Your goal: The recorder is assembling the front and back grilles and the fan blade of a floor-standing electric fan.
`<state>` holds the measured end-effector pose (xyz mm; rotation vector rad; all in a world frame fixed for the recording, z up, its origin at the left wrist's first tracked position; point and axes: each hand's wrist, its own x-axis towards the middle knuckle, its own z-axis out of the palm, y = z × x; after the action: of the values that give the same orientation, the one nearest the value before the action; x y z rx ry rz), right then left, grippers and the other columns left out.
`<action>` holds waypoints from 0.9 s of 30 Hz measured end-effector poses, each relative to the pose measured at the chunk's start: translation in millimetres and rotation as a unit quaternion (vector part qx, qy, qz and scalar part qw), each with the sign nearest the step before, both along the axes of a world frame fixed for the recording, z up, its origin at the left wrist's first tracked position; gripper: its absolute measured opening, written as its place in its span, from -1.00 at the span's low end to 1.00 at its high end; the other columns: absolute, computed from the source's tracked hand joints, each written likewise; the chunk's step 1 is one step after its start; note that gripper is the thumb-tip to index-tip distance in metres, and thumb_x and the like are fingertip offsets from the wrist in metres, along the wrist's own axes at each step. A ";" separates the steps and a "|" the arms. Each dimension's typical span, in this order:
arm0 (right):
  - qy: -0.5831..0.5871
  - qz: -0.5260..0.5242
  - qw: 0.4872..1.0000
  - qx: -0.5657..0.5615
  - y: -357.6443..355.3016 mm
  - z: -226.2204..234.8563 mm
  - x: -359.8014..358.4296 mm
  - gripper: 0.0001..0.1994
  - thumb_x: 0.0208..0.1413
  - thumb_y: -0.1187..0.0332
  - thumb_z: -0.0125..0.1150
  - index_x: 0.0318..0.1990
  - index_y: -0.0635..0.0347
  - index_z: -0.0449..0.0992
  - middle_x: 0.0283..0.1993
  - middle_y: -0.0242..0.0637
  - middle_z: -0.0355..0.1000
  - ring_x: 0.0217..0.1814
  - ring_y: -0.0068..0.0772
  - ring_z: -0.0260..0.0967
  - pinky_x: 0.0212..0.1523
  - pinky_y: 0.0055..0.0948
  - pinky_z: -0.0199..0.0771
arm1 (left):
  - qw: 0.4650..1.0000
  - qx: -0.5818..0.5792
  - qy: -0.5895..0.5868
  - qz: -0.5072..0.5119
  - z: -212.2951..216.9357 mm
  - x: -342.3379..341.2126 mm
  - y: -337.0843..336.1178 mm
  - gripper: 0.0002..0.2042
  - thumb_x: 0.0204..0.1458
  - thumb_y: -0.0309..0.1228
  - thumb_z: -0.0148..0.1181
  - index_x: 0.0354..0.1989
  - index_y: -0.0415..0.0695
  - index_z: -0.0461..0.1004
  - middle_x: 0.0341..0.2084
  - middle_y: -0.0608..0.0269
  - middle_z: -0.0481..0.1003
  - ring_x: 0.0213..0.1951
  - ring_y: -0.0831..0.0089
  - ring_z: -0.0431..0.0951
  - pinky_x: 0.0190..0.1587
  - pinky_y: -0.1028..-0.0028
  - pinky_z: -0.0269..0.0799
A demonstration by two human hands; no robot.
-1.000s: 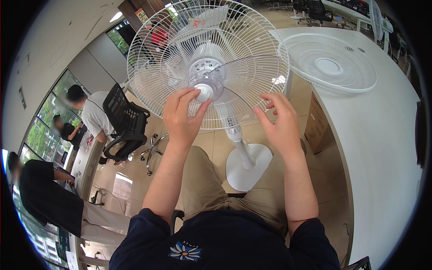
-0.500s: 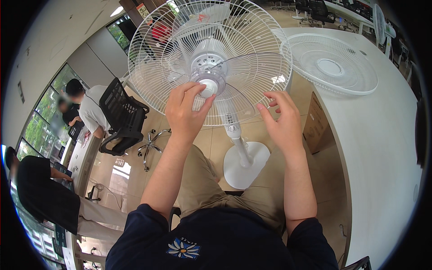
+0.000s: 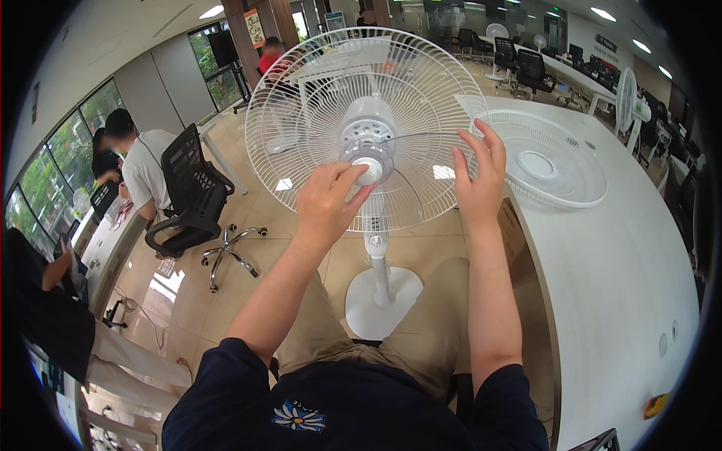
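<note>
A white pedestal fan [image 3: 376, 248] stands on the floor in front of my knees, with only its rear wire guard [image 3: 316, 98] mounted around the motor. My left hand [image 3: 327, 207] pinches the white cap [image 3: 368, 170] at the fan's hub with thumb and fingers. My right hand [image 3: 475, 177] rests with spread fingers against the right rim of the guard. The fan's round base [image 3: 380, 301] sits between my legs.
A white table [image 3: 624, 270] runs along my right, with a loose front fan guard [image 3: 545, 161] lying on it. A black office chair [image 3: 195, 203] stands to the left. People sit at desks on the left, and more fans and chairs stand far behind.
The view tilted up, so the fan head sits lower in frame. My left hand's fingers closed from lying flat by the hub to pinching the cap. My right hand stayed on the rim.
</note>
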<state>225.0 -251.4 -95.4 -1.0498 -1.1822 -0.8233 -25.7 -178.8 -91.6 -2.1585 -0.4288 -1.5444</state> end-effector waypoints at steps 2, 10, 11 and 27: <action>-0.004 0.089 0.995 -0.037 7.3 9.0 6.3 -0.81 0.18 0.53 0.31 -0.06 0.22 0.64 0.05 -0.19 0.52 0.06 -0.13 0.48 0.06 -0.27 0.49 | 1.000 0.002 0.001 0.000 1.1 -1.2 1.2 -0.63 -0.25 -0.43 0.60 -0.19 -0.05 0.65 -0.34 0.35 0.56 -0.35 0.37 0.55 -0.38 0.44 0.47; 0.052 0.168 0.981 -0.079 14.0 0.5 7.3 -0.83 0.24 0.57 0.24 -0.06 0.23 0.65 -0.12 -0.26 0.57 -0.13 -0.37 0.52 -0.17 -0.46 0.52 | 1.000 -0.009 0.016 -0.006 -2.2 -1.5 7.0 -0.64 -0.22 -0.37 0.59 -0.18 -0.05 0.65 -0.38 0.38 0.53 -0.37 0.38 0.54 -0.42 0.42 0.43; 0.059 0.165 0.981 -0.078 14.8 -1.2 7.2 -0.83 0.25 0.57 0.23 -0.05 0.24 0.65 -0.11 -0.26 0.57 -0.15 -0.39 0.52 -0.17 -0.47 0.51 | 1.000 -0.009 0.013 -0.009 -1.8 -0.7 6.2 -0.64 -0.22 -0.36 0.58 -0.18 -0.05 0.65 -0.40 0.38 0.51 -0.38 0.38 0.53 -0.43 0.41 0.42; -0.094 0.219 0.679 -0.694 -69.0 -217.4 -114.1 -0.63 0.19 -0.04 0.28 -0.13 0.07 0.70 -0.22 -0.15 0.65 -0.12 -0.02 0.61 -0.09 -0.08 0.59 | 0.999 0.010 0.036 -0.002 4.2 -8.2 9.4 -0.65 -0.22 -0.35 0.58 -0.20 -0.04 0.65 -0.44 0.40 0.48 -0.43 0.42 0.51 -0.47 0.44 0.40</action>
<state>110.9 -320.4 -312.8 -1.7372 -2.1941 0.6021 -33.9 -169.4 -87.4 -2.1935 -0.3834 -1.4623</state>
